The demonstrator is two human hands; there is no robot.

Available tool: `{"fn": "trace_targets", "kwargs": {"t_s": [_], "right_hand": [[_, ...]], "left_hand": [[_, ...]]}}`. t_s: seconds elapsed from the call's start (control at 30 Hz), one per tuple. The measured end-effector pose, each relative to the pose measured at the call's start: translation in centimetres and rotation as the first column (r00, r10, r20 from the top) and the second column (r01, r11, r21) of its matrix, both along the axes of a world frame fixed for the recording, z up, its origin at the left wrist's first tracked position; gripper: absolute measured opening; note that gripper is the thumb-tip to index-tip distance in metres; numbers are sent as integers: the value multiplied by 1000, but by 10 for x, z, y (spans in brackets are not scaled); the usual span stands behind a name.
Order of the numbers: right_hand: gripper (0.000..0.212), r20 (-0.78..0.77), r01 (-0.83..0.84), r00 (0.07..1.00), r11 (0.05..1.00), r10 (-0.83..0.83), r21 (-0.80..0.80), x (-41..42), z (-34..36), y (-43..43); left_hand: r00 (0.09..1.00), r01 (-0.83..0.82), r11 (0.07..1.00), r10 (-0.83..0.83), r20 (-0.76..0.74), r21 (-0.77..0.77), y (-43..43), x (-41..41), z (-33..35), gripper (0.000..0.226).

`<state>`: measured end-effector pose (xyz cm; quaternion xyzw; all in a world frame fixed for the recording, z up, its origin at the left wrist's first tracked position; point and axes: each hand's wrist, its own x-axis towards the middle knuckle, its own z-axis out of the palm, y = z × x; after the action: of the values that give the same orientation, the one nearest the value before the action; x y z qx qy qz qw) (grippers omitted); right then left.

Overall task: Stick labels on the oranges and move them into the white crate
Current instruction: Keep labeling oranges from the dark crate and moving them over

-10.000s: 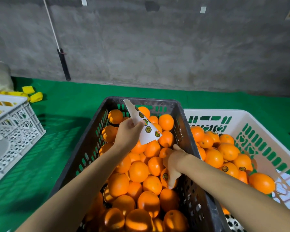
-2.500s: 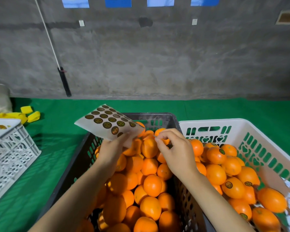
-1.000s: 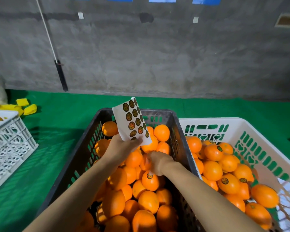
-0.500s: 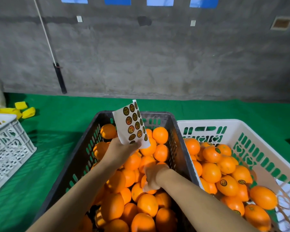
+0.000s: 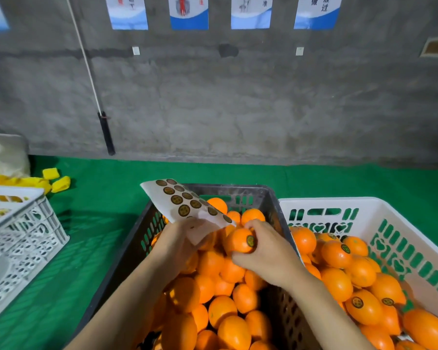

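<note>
A big grey wall (image 5: pixel 238 109) fills the back. Under it lies a green mat (image 5: pixel 106 198). Two crates sit on the mat, side by side and touching.

The dark crate (image 5: pixel 238 190) is in the middle and is full of plain oranges (image 5: pixel 223 309). The white crate (image 5: pixel 364 204) is on its right. It has green slots in its walls and holds a pile of labelled oranges (image 5: pixel 336 284), many with a round dark sticker on top. A pale box with holes (image 5: pixel 23 236) stands well apart on the left, cut off by the edge of the view.

Two bare arms reach in from the bottom, over the dark crate. The left hand (image 5: pixel 177 246) pinches the near end of a sheet of labels (image 5: pixel 185 205). The sheet slants up and away to the left, with rows of round brown labels on it. The right hand (image 5: pixel 268 253) has its fingers curled round one orange (image 5: pixel 238 242), lifted a little above the pile in the dark crate, just below the sheet. This orange has a label (image 5: pixel 250 240) on the side facing the right hand, and the thumb is at the label.

Some small yellow bits (image 5: pixel 58 183) lie on the mat at the far left.
</note>
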<state>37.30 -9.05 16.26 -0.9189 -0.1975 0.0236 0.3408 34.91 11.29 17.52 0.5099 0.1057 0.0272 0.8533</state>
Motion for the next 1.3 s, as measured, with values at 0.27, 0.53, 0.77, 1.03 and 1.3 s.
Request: {"fn": "trace_targets", "kwargs": {"t_s": [0.27,0.53,0.77,1.03,1.3], "right_hand": [[75,253,557,761,802,-597,216,26,14,-59],[82,70,684,706,651,-705,-330,35,7,-113],[55,245,788,614,567,-750,-240,34,9,-113],[31,511,383,702,868,-496,316,12,32,-61],[27,424,-85,905,991,32,106,-18,10,4]], "left_hand": [[997,66,971,-74,27,230,-2,-1,-9,33],[968,219,830,-252,-6,513,-1,-4,-16,61],[957,281,852,-281,-67,442,-2,-4,-16,45],[962,262,819,-267,-64,511,-11,-9,-8,63],[922,273,702,-387,30,657,-14,-12,-6,38]]}}
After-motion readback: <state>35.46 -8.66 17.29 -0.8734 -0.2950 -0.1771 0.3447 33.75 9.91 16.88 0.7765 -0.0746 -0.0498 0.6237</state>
